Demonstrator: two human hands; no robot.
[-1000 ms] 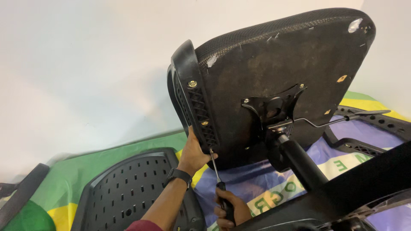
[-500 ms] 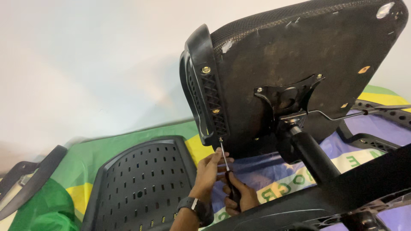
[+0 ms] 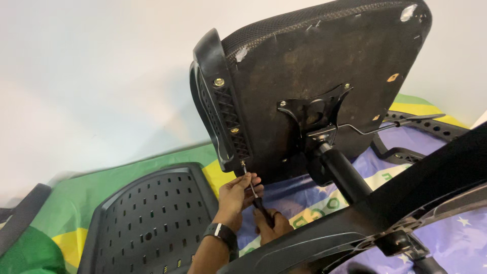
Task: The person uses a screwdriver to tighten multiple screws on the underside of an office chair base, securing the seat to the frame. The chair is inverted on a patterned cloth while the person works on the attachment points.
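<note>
A black backrest (image 3: 152, 223) lies at the left on a green and yellow cloth (image 3: 66, 203). Just right of it, the left hand (image 3: 236, 195) pinches the shaft of a screwdriver (image 3: 253, 195) whose tip meets a screw at the bottom of the armrest (image 3: 218, 101) on the upturned seat (image 3: 324, 86). The right hand (image 3: 271, 226) is wrapped around the handle below, and the chair's base (image 3: 395, 203) crosses the right foreground.

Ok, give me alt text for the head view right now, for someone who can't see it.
Both hands hold a screwdriver up to the lowest bracket screw on an upturned office chair seat. A perforated black backrest lies on green cloth.
</note>
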